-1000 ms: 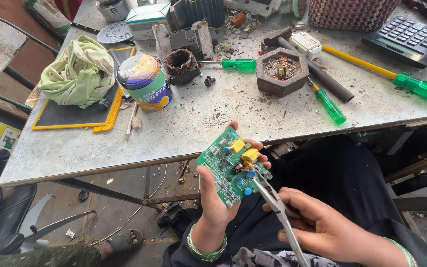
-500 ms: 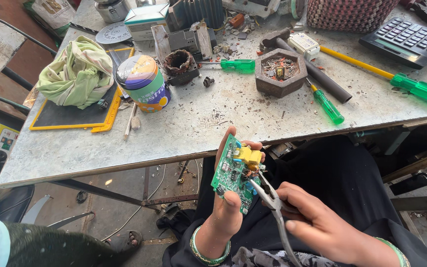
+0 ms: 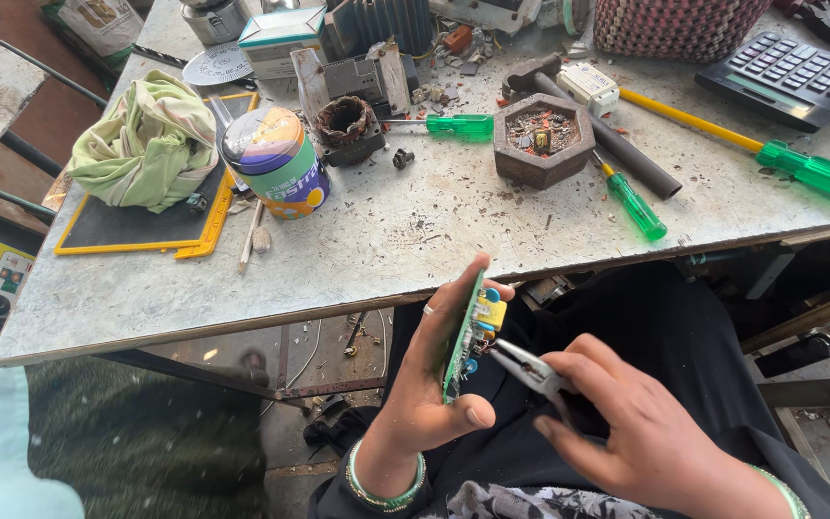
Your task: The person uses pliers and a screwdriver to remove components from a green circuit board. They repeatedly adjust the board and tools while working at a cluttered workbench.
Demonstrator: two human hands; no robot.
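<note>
Metal worktable (image 3: 415,240), grey and scuffed, spans the view beyond both hands; its near edge runs just past the left fingertips.

Green cloth (image 3: 151,144), bunched, sits on a black slate with yellow frame (image 3: 136,231), far off to the left of the left fingers.

Black calculator (image 3: 790,77) at the far right corner, well beyond the right fingers.

Long green-handled screwdriver with yellow shaft (image 3: 780,159) lies on the table beyond the right hand. A shorter green screwdriver (image 3: 631,202) lies nearer, beside a dark rod (image 3: 617,144).

Round tin (image 3: 276,159), multicoloured, lid on, beyond and left of the left fingers.

Hexagonal tray (image 3: 542,139) holding small bits, straight beyond the left fingertips, well apart.

Left hand (image 3: 429,384): palm and curled fingers wrapped around a green circuit board (image 3: 460,336), held edge-on to the camera below the table edge, over the lap. Thumb presses its near end, fingertips grip the far end. A yellow component (image 3: 492,312) and blue parts stand off its face, toward the right hand.

Right hand (image 3: 631,423): fingers closed loosely around the handles of needle-nose pliers (image 3: 530,370). The plier tips reach the board's component side, just beside the left thumb. Whether the tips are pinching a part cannot be told.
</note>
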